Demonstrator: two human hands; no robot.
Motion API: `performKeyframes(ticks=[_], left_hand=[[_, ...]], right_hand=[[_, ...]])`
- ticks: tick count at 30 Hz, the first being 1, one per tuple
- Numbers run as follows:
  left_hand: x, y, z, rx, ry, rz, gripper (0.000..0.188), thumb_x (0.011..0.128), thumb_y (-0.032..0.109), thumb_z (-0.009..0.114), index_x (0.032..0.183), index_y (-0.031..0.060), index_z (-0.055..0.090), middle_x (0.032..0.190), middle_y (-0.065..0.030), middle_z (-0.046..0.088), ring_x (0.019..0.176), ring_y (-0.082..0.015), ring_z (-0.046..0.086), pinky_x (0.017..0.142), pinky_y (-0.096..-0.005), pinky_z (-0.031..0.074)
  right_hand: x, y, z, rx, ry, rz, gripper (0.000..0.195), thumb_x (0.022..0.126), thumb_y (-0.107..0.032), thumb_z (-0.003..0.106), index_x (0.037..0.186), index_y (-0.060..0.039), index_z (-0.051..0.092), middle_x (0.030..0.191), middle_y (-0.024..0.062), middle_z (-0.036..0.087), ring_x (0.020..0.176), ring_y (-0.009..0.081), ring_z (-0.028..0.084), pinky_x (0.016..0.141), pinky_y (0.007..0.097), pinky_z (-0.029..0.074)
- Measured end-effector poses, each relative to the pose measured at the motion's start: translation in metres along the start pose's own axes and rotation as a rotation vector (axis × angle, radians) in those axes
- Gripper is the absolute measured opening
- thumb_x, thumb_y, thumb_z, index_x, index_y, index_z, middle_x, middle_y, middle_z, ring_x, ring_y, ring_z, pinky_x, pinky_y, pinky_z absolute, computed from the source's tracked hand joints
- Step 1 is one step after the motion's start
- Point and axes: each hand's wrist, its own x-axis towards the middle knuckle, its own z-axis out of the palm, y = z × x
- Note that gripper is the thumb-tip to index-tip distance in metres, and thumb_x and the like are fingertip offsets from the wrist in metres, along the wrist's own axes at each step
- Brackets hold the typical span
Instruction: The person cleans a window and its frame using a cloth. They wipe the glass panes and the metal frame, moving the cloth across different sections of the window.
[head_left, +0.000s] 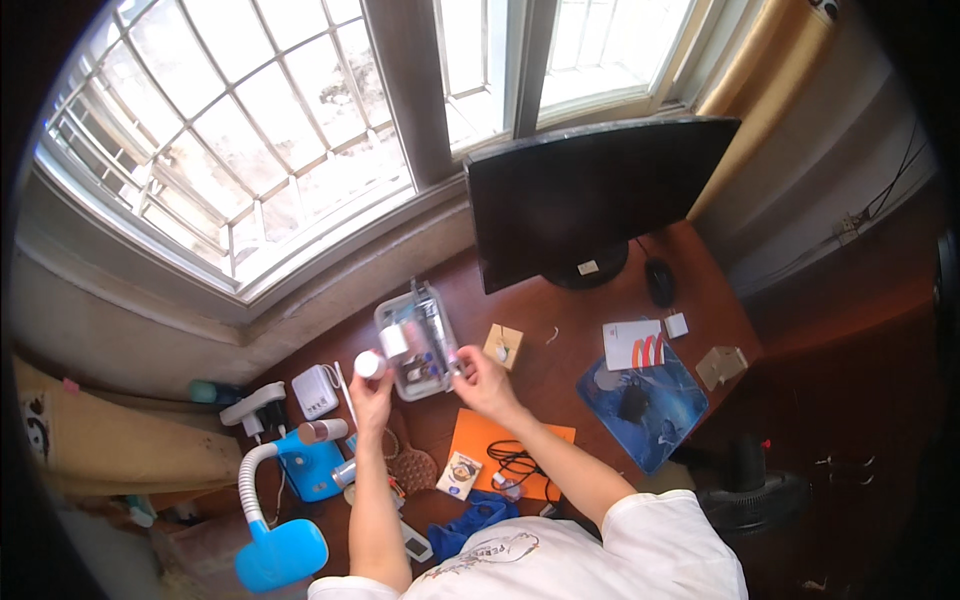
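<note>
My left hand grips a small container with a round white lid, held upright at the near left side of a clear plastic box. Inside that box are a white block-shaped item, small dark and blue-capped bottles and long dark items along its right side. At the box's right rim is my right hand, thumb and fingers bent together. A small pinkish thing shows by its fingertips, but blur hides whether they pinch it or the rim.
A monitor stands at the back right, near a mouse and a blue mouse pad. Closer in lie an orange folder and a black cable. On the left are a blue desk lamp, a white power bank and a power strip.
</note>
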Motion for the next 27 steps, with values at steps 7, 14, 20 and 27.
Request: performKeyframes(ticks=[7, 14, 20, 27], left_hand=[[-0.071, 0.001, -0.058, -0.069, 0.093, -0.088, 0.049, 0.08, -0.001, 0.062, 0.125, -0.002, 0.043, 0.12, -0.0102, 0.053, 0.108, -0.0175, 0.051, 0.093, -0.029, 0.04], [-0.068, 0.003, -0.074, -0.07, 0.046, -0.198, 0.05, 0.08, -0.002, 0.061, 0.126, -0.001, 0.043, 0.122, -0.0087, 0.051, 0.109, -0.0168, 0.05, 0.093, -0.0285, 0.04], [-0.059, 0.018, -0.066, -0.163, 0.006, -0.297, 0.055, 0.078, -0.004, 0.061, 0.128, 0.0017, 0.04, 0.121, -0.0067, 0.051, 0.107, -0.0155, 0.05, 0.09, -0.0271, 0.04], [-0.057, -0.004, -0.082, -0.186, -0.019, -0.298, 0.062, 0.076, -0.004, 0.062, 0.131, 0.0017, 0.034, 0.124, -0.0081, 0.049, 0.109, -0.017, 0.05, 0.092, -0.029, 0.039]], right_hand=[[-0.078, -0.009, 0.038, -0.059, -0.118, -0.129, 0.037, 0.077, -0.012, 0.061, 0.106, 0.0011, 0.042, 0.094, 0.0156, 0.048, 0.077, 0.0231, 0.052, 0.066, 0.0321, 0.046], [-0.035, -0.022, -0.023, -0.534, 0.007, -0.309, 0.059, 0.071, -0.02, 0.064, 0.123, -0.0045, 0.04, 0.126, 0.0229, 0.034, 0.116, 0.0409, 0.033, 0.095, 0.0499, 0.031], [0.003, 0.026, -0.05, -0.912, -0.056, -0.181, 0.076, 0.068, -0.014, 0.067, 0.135, -0.019, 0.031, 0.137, 0.0189, 0.021, 0.121, 0.042, 0.025, 0.094, 0.0521, 0.033], [-0.049, 0.02, -0.047, -0.714, -0.305, -0.239, 0.072, 0.069, -0.012, 0.062, 0.135, -0.0199, 0.034, 0.133, 0.0197, 0.028, 0.121, 0.0396, 0.029, 0.092, 0.0491, 0.038]])
